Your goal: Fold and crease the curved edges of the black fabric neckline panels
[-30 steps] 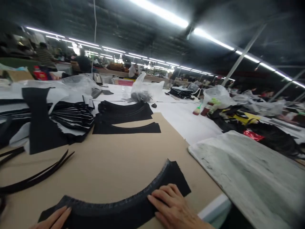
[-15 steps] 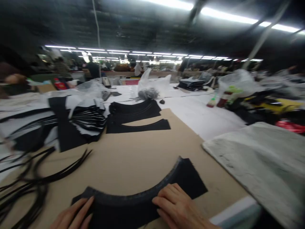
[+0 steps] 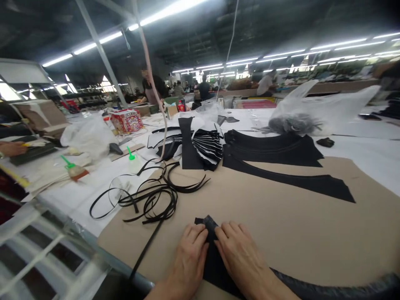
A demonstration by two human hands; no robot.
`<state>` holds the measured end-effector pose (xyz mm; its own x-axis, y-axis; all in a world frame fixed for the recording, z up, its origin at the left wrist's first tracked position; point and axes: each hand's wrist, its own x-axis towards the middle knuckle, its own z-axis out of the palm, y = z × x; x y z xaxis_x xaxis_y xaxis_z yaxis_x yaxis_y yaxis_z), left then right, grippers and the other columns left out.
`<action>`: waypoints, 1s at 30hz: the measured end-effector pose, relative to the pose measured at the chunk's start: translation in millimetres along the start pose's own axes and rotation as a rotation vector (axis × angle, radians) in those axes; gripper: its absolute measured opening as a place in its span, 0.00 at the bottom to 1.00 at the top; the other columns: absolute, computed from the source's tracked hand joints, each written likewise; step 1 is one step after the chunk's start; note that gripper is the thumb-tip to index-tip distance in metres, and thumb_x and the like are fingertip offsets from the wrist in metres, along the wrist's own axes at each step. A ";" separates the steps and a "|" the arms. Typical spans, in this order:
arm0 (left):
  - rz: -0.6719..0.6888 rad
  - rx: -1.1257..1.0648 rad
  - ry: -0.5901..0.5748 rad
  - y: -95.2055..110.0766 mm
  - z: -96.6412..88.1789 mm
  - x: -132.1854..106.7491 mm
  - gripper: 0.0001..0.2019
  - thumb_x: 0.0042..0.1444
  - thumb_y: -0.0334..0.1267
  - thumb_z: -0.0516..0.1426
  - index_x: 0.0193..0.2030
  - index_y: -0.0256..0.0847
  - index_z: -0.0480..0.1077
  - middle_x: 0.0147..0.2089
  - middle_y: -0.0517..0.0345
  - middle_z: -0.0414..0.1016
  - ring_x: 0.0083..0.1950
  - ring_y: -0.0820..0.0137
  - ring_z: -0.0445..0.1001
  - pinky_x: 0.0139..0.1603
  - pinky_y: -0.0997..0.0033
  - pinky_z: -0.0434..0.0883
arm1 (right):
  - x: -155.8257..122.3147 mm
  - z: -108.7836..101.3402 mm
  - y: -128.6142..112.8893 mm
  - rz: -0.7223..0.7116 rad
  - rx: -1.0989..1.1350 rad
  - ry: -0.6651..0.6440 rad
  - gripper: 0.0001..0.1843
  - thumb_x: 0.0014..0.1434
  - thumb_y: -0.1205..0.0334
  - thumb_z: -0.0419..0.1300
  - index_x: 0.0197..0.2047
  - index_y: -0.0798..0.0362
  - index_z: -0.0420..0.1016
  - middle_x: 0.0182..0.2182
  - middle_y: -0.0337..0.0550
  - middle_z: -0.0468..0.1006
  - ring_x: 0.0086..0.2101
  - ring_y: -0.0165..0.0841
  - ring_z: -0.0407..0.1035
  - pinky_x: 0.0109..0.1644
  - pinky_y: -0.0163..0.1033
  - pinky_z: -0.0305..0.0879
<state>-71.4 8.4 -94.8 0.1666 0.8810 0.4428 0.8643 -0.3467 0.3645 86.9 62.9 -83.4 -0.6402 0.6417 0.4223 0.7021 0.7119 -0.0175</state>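
Note:
A curved black fabric piece point(image 3: 215, 262) lies at the front of the tan board point(image 3: 281, 225), its narrow end between my hands. My left hand point(image 3: 191, 250) is closed at that end, its fingertips pinching the left edge. Just to its right, my right hand point(image 3: 236, 246) has its fingers bent and pressed together on the curved edge, covering part of it. The rest of the piece passes under my right wrist and shows as a dark curved strip at the lower right.
Coiled black strips point(image 3: 159, 200) lie at the left, one hanging over the table edge. Behind are a fanned fabric stack point(image 3: 208, 146), more curved black pieces point(image 3: 268, 146) and a plastic bag point(image 3: 315, 108). Green-tipped bottles point(image 3: 74, 170) stand left; a co-worker's hand point(image 3: 14, 148) is at far left.
My view has swung left. My hands have come close together at the fabric piece's left end; before, they were spread apart along its curve, the right one near its middle.

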 end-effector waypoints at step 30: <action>0.062 0.308 -0.144 -4.8 7.5 -0.7 0.28 0.55 0.23 0.50 0.63 0.42 0.61 0.59 0.48 0.70 0.56 0.59 0.70 0.54 0.55 0.74 | 20.4 -20.3 27.0 0.280 -0.177 -0.026 0.08 0.56 0.74 0.51 0.31 0.50 0.61 0.29 0.42 0.71 0.32 0.38 0.69 0.34 0.39 0.59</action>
<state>-72.1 11.9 -103.1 0.2693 0.9055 0.3279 0.9496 -0.3064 0.0662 99.1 89.4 -56.8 -0.4206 0.8141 0.4004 0.8937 0.4477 0.0286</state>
